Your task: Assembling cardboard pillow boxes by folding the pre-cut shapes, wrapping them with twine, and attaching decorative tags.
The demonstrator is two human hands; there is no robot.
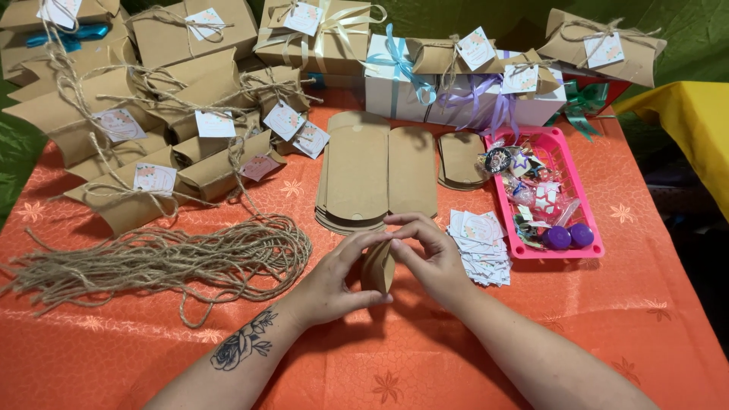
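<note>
I've got a small kraft pillow box [378,267] between both hands, held just above the orange tablecloth [425,364], near the front middle of the table. My left hand [334,285] cups it from the side and underneath, fingers closed around its lower edge, thumb up along the near face. My right hand [429,258] comes in from the other side, fingers curled over the top end of the box, pressing on the flap there. Both hands are closed on it; the box stands upright, slightly tilted, edge toward me.

Just beyond my hands lies a stack of flat unfolded kraft boxes [357,178], fanned a little, with one smaller blank [462,159] to its right. Just beside my right hand sits a pile of small printed tags [480,247]. Past that, a pink plastic basket [581,178] holds small trinkets and two purple caps [569,237]. To my left a bundle of jute twine lengths [159,262] sprawls across the cloth. Behind it, finished pillow boxes tied with twine and tags [152,114] are heaped up, and white boxes with ribbons [425,95] stand at the back.
</note>
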